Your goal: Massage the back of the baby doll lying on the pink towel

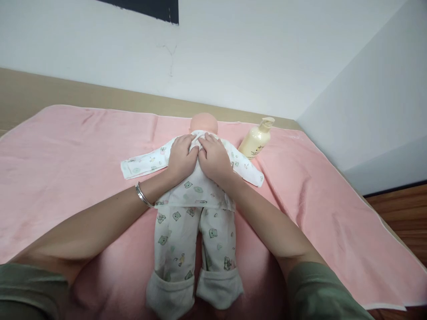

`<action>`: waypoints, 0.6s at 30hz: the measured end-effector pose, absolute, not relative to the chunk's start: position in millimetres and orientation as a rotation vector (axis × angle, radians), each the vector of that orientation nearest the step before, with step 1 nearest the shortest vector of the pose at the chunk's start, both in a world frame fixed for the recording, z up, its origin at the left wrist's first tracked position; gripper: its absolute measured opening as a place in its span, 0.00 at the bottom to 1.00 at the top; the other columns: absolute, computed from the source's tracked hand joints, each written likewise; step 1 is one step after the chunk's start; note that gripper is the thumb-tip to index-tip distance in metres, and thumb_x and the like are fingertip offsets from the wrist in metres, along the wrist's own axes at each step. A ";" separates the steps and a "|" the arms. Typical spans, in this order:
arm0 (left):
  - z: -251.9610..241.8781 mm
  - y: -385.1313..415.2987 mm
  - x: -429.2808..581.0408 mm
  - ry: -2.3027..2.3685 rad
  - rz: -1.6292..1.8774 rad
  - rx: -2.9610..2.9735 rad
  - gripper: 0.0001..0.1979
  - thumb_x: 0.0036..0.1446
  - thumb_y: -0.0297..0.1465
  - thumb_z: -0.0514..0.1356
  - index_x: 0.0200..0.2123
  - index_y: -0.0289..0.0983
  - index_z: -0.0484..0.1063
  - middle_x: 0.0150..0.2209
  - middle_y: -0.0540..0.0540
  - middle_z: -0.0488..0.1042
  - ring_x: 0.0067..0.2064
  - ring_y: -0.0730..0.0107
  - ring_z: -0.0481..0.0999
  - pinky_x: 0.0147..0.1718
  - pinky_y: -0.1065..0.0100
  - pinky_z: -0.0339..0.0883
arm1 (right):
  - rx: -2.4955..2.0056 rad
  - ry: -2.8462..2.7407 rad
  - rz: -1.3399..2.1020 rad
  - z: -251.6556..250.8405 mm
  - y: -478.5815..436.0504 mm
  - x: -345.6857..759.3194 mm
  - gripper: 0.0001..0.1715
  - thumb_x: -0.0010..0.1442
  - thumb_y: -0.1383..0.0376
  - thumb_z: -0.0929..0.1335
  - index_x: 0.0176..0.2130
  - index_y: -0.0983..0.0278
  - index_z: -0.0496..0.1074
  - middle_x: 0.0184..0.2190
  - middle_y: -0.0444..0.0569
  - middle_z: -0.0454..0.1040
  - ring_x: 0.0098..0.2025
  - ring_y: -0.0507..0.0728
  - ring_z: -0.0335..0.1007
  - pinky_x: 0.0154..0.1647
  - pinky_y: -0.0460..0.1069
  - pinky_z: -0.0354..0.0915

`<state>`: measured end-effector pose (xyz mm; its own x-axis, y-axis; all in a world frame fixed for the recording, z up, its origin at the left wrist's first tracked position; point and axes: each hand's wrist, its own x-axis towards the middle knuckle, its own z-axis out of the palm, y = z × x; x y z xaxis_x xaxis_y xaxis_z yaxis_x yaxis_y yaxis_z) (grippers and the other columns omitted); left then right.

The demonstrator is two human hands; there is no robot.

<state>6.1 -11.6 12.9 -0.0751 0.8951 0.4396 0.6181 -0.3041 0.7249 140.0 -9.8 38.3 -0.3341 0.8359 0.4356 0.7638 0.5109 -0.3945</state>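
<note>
A baby doll (204,123) lies on the pink towel (66,155), dressed in a white printed shirt (196,189) and matching trousers (173,240), arms spread sideways. Both my hands rest on its upper body near the collar. My left hand (182,156), with a silver bangle (143,195) on the wrist, has its fingers curled into the shirt fabric. My right hand (215,158) lies beside it, fingers bent and pinching the fabric at the neckline. The hands touch each other at the middle.
A cream pump bottle (256,140) lies tilted on the towel just right of the doll's head. The wooden bed edge (100,95) runs along a white wall behind. Wooden floor (400,213) shows at the right past the towel's edge.
</note>
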 end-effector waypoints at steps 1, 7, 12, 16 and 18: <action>12.5 -11.3 6.1 1.632 1.323 1.905 0.22 0.59 0.34 0.50 0.51 0.35 0.75 0.55 0.38 0.77 0.59 0.53 0.73 0.66 0.50 0.64 | -1.307 -2.190 0.172 38.1 -8.7 140.4 0.28 0.65 0.70 0.59 0.60 0.70 0.73 0.68 0.61 0.68 0.73 0.67 0.60 0.76 0.66 0.54; 12.8 -11.8 5.8 1.643 1.325 1.894 0.22 0.58 0.34 0.50 0.51 0.35 0.75 0.55 0.38 0.77 0.59 0.52 0.72 0.66 0.49 0.64 | -1.275 -2.113 0.138 43.0 -7.3 144.6 0.29 0.64 0.71 0.58 0.61 0.67 0.72 0.72 0.55 0.61 0.75 0.64 0.55 0.77 0.64 0.53; 14.1 -12.0 6.4 1.640 1.319 1.897 0.23 0.58 0.34 0.50 0.51 0.34 0.75 0.55 0.37 0.77 0.59 0.52 0.73 0.66 0.49 0.63 | -1.288 -2.211 0.164 40.2 -8.3 141.4 0.29 0.65 0.70 0.59 0.60 0.68 0.73 0.69 0.58 0.66 0.73 0.65 0.58 0.77 0.64 0.53; 14.4 -12.3 6.8 1.642 1.315 1.898 0.23 0.58 0.35 0.50 0.51 0.34 0.75 0.55 0.37 0.77 0.59 0.53 0.73 0.66 0.50 0.64 | -1.307 -2.141 0.196 47.9 -9.7 143.7 0.29 0.65 0.70 0.59 0.61 0.67 0.73 0.71 0.55 0.65 0.74 0.63 0.58 0.76 0.62 0.55; 14.1 -12.4 6.8 1.648 1.315 1.894 0.23 0.58 0.35 0.51 0.52 0.33 0.75 0.56 0.37 0.77 0.59 0.53 0.73 0.66 0.50 0.64 | -1.316 -2.074 0.174 50.9 -10.5 145.2 0.31 0.65 0.70 0.58 0.64 0.67 0.70 0.73 0.54 0.61 0.76 0.61 0.53 0.77 0.61 0.54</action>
<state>6.8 -12.4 14.1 -0.0809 0.8994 0.4296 0.6187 -0.2926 0.7291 145.2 -10.5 50.9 -0.2700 0.8446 0.4624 0.7558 0.4834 -0.4417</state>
